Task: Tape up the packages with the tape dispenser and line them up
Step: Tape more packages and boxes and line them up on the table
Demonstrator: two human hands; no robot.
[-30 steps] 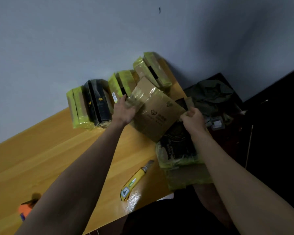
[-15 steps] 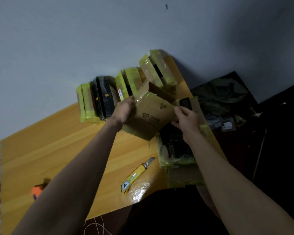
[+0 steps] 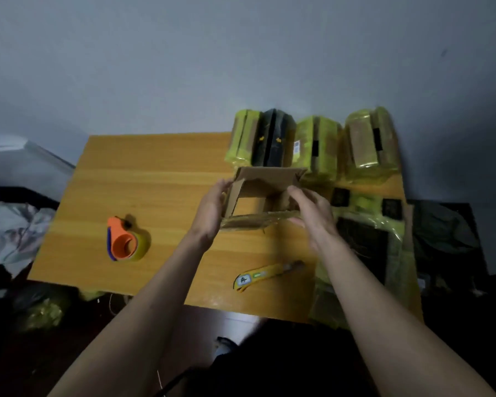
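Open cardboard box (image 3: 262, 200) up over the table (image 3: 161, 179), my left hand (image 3: 211, 209) gripping its left wall, right hand (image 3: 312, 213) curled on the right wall, taped packages (image 3: 312, 144) lined behind, tape dispenser (image 3: 126, 239) far left, yellow knife (image 3: 265, 275) nearer me

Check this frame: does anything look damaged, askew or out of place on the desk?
The cardboard box held in the left hand and right hand is open, creased and untaped. The yellow utility knife lies loose near the table's front edge.

Single head-worn view, looking forward and down, close over the wooden table (image 3: 155, 173)
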